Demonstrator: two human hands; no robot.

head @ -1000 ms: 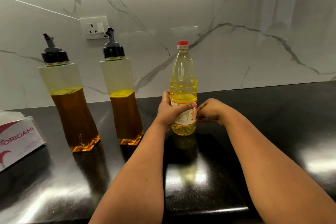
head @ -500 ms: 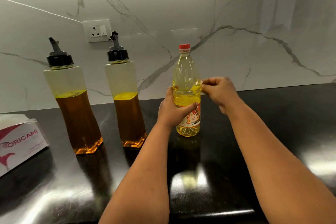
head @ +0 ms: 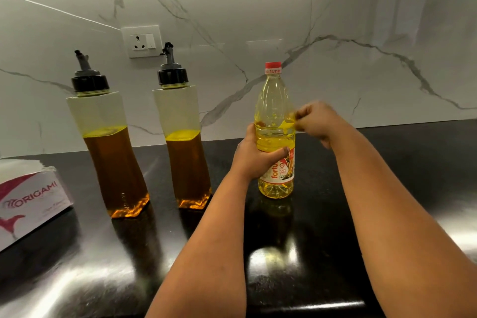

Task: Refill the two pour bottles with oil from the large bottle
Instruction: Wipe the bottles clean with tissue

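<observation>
Large bottle [head: 275,134]: clear plastic, red cap on, yellow oil to roughly mid-height, red-and-white label low on the body. Stands upright on the worktop [head: 387,175], centre of the frame.

Left hand [head: 254,156]: wrapped around the large bottle's middle from its left side, fingers [head: 280,153] curled across the front just above the label, grasping it.

Right hand [head: 316,121]: raised beside the right shoulder of the large bottle, at the oil line. Fingers clenched into a loose fist, fingertips against or just beside the bottle wall; whether they pinch anything cannot be told.

Left pour bottle [head: 109,147]: tall, waisted, clear, black collar and grey spout, amber oil to a little over half. Upright, left of centre.

Right pour bottle [head: 184,142]: same pattern, similar fill. Upright, between the left pour bottle and the large bottle, apart from both.

Tissue box [head: 28,201]: white and pink, printed "ORIGAMI", at the left edge of the frame.

Wall socket [head: 142,41]: white, on the marble backsplash [head: 361,20], upper left, behind the pour bottles.
</observation>
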